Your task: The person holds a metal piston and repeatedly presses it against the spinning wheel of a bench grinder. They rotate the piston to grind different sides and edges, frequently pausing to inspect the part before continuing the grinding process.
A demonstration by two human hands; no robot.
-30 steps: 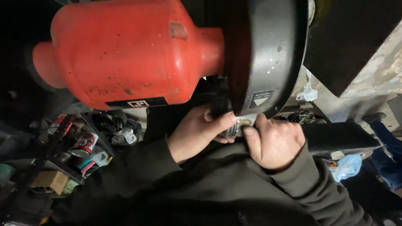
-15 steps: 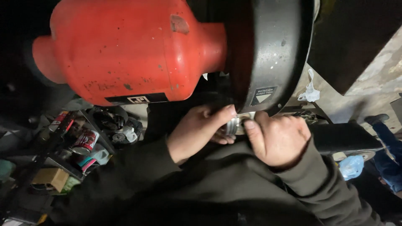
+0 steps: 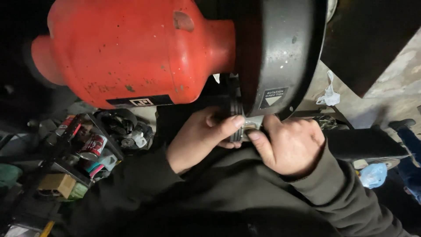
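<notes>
A big red motor housing point(image 3: 131, 52) joins a black round drum point(image 3: 280, 57) that fills the top of the view. Under the drum's lower rim, beside a black ribbed hub point(image 3: 232, 105), sits a small silvery metal fitting point(image 3: 251, 125). My left hand point(image 3: 199, 138) reaches in from the left, its thumb and fingertips pinched on that fitting. From the right, my right hand point(image 3: 291, 147) presses its thumb against the underside of the same fitting, the other fingers curled. Both arms wear dark sleeves.
At the lower left a cluttered black rack point(image 3: 83, 149) holds cans, a cardboard box point(image 3: 57, 184) and small parts. A white rag point(image 3: 329, 94) lies on the concrete floor at right. A blue crumpled bag point(image 3: 372, 174) lies beside a black bar point(image 3: 368, 142).
Both hands stay at the fitting under the drum. My left thumb has slid slightly further over it, and the view has shifted a little.
</notes>
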